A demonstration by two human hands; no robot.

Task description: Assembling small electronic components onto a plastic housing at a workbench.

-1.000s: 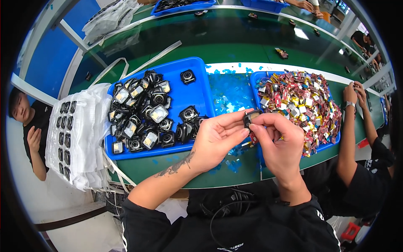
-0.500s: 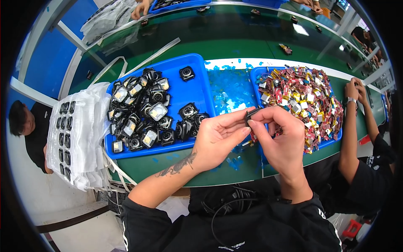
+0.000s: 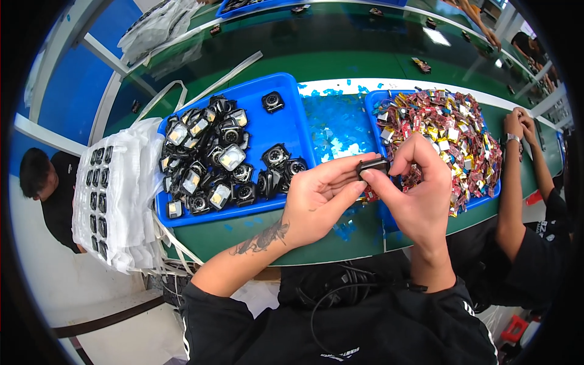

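Between my hands is a black smartwatch case (image 3: pixel 373 164), seen nearly edge-on. My left hand (image 3: pixel 316 198) is closed on it from the left, fingers behind and thumb in front. My right hand (image 3: pixel 421 188) pinches its near side with the thumb, the index finger bent at its right end. Left of my hands, a blue tray (image 3: pixel 291 109) holds a heap of black watch cases (image 3: pixel 231 137), some with pale battery-like parts inside. To the right, another blue tray (image 3: pixel 372 115) is piled with small red, yellow and silver flex-and-board parts (image 3: pixel 447 131).
Blue film scraps (image 3: pixel 331 121) litter the bench between the trays. White sheets of bagged watch parts (image 3: pixel 118 201) are stacked at the left. Beyond runs a green conveyor belt (image 3: pixel 340 52) with scattered parts. A co-worker's arms (image 3: pixel 514 170) are close on the right; another person stands at left.
The watch case has turned in my fingers and shows more of its long side. My right index finger has drawn back and bent. A co-worker's hand at the far left has left view.
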